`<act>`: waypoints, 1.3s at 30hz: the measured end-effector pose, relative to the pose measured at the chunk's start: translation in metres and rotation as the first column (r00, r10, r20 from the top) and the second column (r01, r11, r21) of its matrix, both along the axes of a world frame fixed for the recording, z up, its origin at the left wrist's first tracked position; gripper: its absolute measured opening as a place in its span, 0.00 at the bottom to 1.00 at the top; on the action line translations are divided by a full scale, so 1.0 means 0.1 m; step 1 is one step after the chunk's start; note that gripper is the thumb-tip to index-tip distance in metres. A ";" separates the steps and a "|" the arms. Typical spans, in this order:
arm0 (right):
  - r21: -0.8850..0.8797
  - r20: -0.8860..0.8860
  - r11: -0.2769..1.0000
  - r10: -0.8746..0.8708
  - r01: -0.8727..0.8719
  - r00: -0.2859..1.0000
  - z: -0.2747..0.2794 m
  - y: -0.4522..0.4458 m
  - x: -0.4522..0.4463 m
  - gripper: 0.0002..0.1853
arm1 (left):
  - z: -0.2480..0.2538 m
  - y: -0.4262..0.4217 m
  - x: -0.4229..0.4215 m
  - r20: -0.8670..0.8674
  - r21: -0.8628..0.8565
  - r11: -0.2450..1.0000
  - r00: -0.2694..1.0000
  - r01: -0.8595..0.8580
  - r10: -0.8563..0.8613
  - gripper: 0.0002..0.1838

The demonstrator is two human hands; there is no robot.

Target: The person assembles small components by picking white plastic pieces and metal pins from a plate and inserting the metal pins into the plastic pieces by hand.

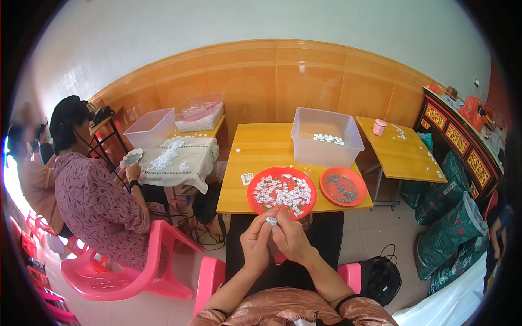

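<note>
Just in front of the table's near edge, my left hand (255, 242) and my right hand (291, 238) meet, fingertips closed on a small white plastic piece (271, 221). Its exact kind is too small to make out. Right beyond my fingers lies a red plate (252, 195) spread with many similar white pieces (283, 190). To its right, an orange-red plate (329, 198) carries a heap of small grey, metallic-looking parts (343, 187). Behind both plates stands a clear plastic bin (318, 153) with several white pieces inside.
A printed card (247, 179) lies on the yellow table (255, 146). At left, a person (100, 201) sits on a pink chair (128, 282) beside a cloth-covered table (198, 155) with white pieces. A side table (405, 155) holds a pink cup (379, 127). Green sacks (448, 233) line the right.
</note>
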State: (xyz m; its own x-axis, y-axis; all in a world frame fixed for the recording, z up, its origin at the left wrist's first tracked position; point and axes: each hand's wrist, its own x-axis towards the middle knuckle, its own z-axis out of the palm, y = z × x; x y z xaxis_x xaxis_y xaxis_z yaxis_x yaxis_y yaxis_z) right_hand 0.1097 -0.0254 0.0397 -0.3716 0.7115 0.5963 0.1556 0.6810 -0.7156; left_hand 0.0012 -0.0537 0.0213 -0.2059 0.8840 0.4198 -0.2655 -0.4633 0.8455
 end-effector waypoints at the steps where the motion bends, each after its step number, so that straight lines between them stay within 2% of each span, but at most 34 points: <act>1: 0.019 0.000 1.000 -0.016 0.016 1.000 0.00 0.00 -0.01 0.10 | -0.01 -0.01 0.02 0.001 -0.003 1.000 1.000 -0.008 0.008 0.15; 3: 0.070 0.033 0.996 -0.050 0.047 0.998 -0.05 0.02 -0.02 0.10 | -0.02 -0.03 0.07 0.164 -0.053 0.997 0.985 0.054 -0.045 0.17; 4: 0.126 0.061 0.988 -0.093 0.084 0.994 -0.07 0.03 -0.03 0.10 | -0.03 -0.03 0.09 0.167 -0.055 0.998 0.985 0.042 -0.032 0.17; 10: 0.126 0.036 0.983 -0.137 0.131 0.990 -0.21 0.09 -0.12 0.11 | -0.12 0.00 0.13 0.316 -0.117 0.993 0.949 0.024 0.015 0.16; 14: 0.135 0.038 0.980 -0.153 0.147 0.987 -0.32 0.13 -0.16 0.11 | -0.16 0.04 0.13 0.303 -0.146 0.989 0.952 0.006 0.039 0.15; 20: 0.007 -0.064 0.990 -0.140 0.141 0.988 -0.33 0.08 -0.22 0.10 | -0.15 0.07 0.10 0.207 -0.151 0.988 0.977 -0.028 0.059 0.16; 22: -0.006 -0.117 0.995 -0.098 0.098 0.988 -0.28 0.11 -0.22 0.10 | -0.17 0.12 0.04 0.349 -0.146 0.983 0.935 0.115 -0.058 0.16; 23: -0.007 -0.117 0.995 -0.099 0.099 0.988 -0.29 0.13 -0.20 0.10 | -0.18 0.15 0.01 0.350 -0.146 0.982 0.935 0.116 -0.059 0.16; 25: -0.158 -0.262 0.977 0.096 -0.141 0.960 -0.30 0.19 -0.17 0.11 | -0.19 0.18 -0.08 0.435 -0.151 0.952 0.883 0.265 -0.177 0.17; 26: -0.162 -0.263 0.977 0.093 -0.139 0.960 -0.28 0.20 -0.14 0.11 | -0.18 0.19 -0.10 0.434 -0.155 0.951 0.883 0.266 -0.176 0.17; 27: -0.364 -0.322 0.898 0.127 -0.247 0.938 -0.22 0.17 -0.11 0.12 | -0.14 0.19 -0.12 0.455 -0.132 0.940 0.862 0.314 -0.224 0.18; 28: -0.542 -0.387 0.764 0.142 -0.349 0.911 -0.16 0.14 -0.09 0.14 | -0.12 0.19 -0.12 0.476 -0.112 0.926 0.837 0.361 -0.269 0.18; 29: -0.628 -0.435 0.683 0.090 -0.373 0.896 -0.10 0.11 -0.08 0.14 | -0.16 0.21 -0.11 0.497 -0.093 0.931 0.827 0.353 -0.264 0.14; 33: -0.676 -0.523 0.587 0.044 -0.445 0.851 -0.04 0.11 -0.04 0.11 | -0.19 0.21 -0.09 0.422 -0.090 0.954 0.879 0.285 -0.223 0.14; 34: -0.684 -0.521 0.583 0.030 -0.438 0.853 -0.03 0.10 -0.05 0.11 | -0.18 0.21 -0.09 0.426 -0.101 0.951 0.876 0.294 -0.225 0.14; 37: -0.647 -0.511 0.662 -0.008 -0.378 0.860 -0.03 0.12 -0.07 0.08 | -0.19 0.20 -0.10 0.292 -0.134 0.970 0.943 0.205 -0.159 0.15; 39: -0.669 -0.535 0.613 -0.005 -0.420 0.845 -0.05 0.13 -0.03 0.08 | -0.17 0.22 -0.12 0.290 -0.126 0.964 0.938 0.233 -0.189 0.16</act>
State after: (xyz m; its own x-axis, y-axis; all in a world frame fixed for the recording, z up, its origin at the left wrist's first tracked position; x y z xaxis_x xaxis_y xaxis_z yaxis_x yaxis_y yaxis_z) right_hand 0.1067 -0.0122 0.0350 -0.4151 0.9093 0.0300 -0.3914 -0.1488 -0.9081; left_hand -0.0107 -0.0320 0.0041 -0.0948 0.9693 0.2268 -0.5734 -0.2394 0.7835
